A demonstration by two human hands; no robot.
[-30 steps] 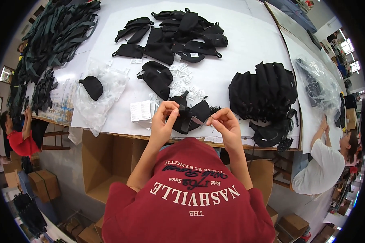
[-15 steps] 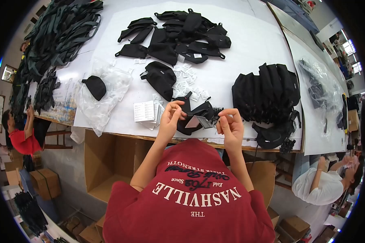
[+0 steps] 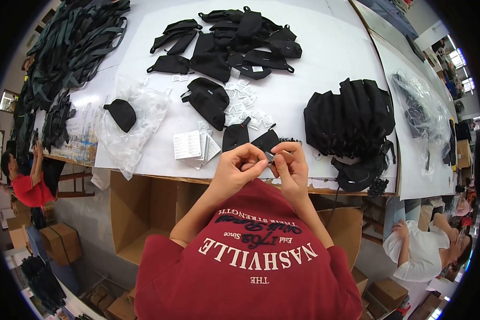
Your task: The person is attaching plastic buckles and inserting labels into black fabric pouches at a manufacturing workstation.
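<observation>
At the table's near edge my left hand (image 3: 242, 166) and my right hand (image 3: 290, 169) almost touch, fingertips of both pinched together. Something small and greyish shows between them, but what it is I cannot make out. Just beyond lies a small black pouch (image 3: 236, 137), with more black fabric (image 3: 265, 140) partly covered by my fingers. A bunch of thin black cords (image 3: 290, 141) lies behind my right hand. To the left of my left hand are printed cards (image 3: 189, 145). Small white labels (image 3: 242, 101) are scattered past the pouch.
A heap of black pouches (image 3: 213, 58) lies at the far middle, with a larger one (image 3: 208, 104) nearer. Stacked black pouches (image 3: 349, 117) stand right. A clear plastic bag (image 3: 125, 152) bears a pouch (image 3: 122, 116). Dark straps (image 3: 80, 42) pile far left. Cardboard boxes (image 3: 136, 218) sit below.
My hands have come together and moved slightly nearer to me. The tag hanging between them before is now mostly hidden by my fingers. The view has shifted slightly.
</observation>
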